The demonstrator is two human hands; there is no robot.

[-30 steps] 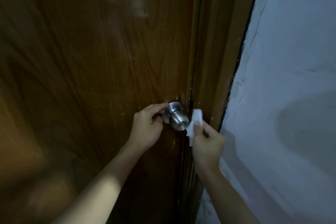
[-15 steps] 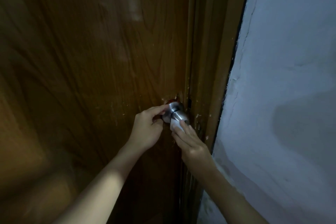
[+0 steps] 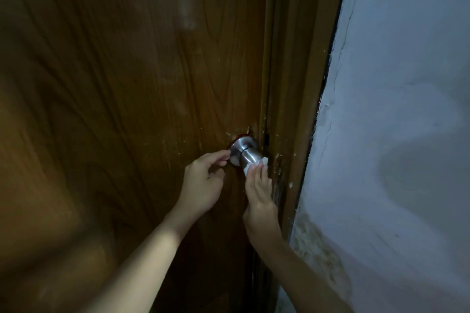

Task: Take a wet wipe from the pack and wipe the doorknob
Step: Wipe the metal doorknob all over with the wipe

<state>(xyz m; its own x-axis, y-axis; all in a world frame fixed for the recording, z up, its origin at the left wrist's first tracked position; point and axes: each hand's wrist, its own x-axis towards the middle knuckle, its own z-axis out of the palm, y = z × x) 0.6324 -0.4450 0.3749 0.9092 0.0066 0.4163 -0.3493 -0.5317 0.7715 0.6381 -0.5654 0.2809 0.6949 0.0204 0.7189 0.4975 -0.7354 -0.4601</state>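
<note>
Round brushed-steel doorknob (image 3: 248, 154) on brown wood-grain door (image 3: 127, 84), beside frame edge. Right hand (image 3: 259, 192): fingers flat, extended, pressing folded white wet wipe (image 3: 255, 166) against knob's front face, likely for wiping pressure. Left hand (image 3: 203, 183): fingers loosely curled, holding nothing, fingertips touching knob's base plate, probably steadying. Wipe pack not in view. Wiping under way.

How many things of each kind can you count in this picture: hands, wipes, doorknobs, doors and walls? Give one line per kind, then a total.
Hands: 2, the left hand and the right hand
Wipes: 1, the wipe
Doorknobs: 1, the doorknob
Doors: 1, the door
Walls: 1, the wall
Total: 6
</note>
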